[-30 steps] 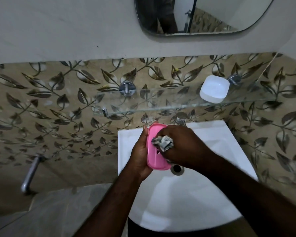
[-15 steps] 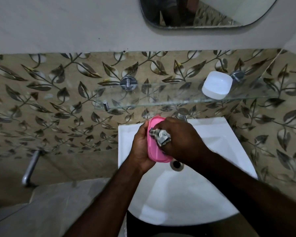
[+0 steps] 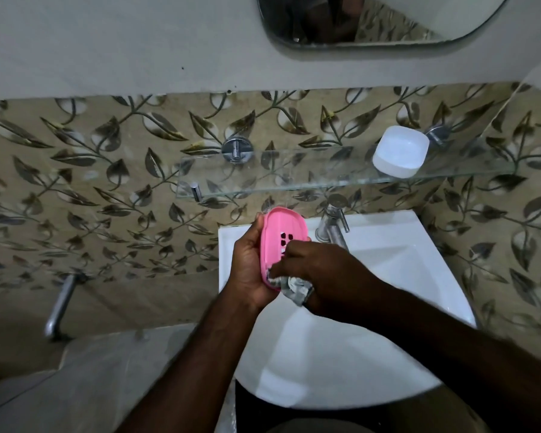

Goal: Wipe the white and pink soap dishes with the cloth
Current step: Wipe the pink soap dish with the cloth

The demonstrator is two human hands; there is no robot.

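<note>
My left hand (image 3: 249,270) grips the pink soap dish (image 3: 278,226) by its left edge and holds it tilted over the white sink (image 3: 388,264). Small drain holes show in the dish's middle. A crumpled grey-and-white cloth (image 3: 295,287) is pressed against the dish's lower end by my right hand (image 3: 328,276), which is closed on it. The white soap dish (image 3: 400,154) stands by itself on the glass shelf (image 3: 294,179), up and to the right of both hands.
A chrome tap (image 3: 331,225) rises at the sink's back edge, just right of the pink dish. A mirror (image 3: 381,20) hangs on the wall above. A chrome pipe (image 3: 58,307) sticks out of the leaf-patterned tiles at the left.
My right hand has slid the cloth from the middle of the pink dish down to its lower end, uncovering the drain holes. The left hand still holds the dish.
</note>
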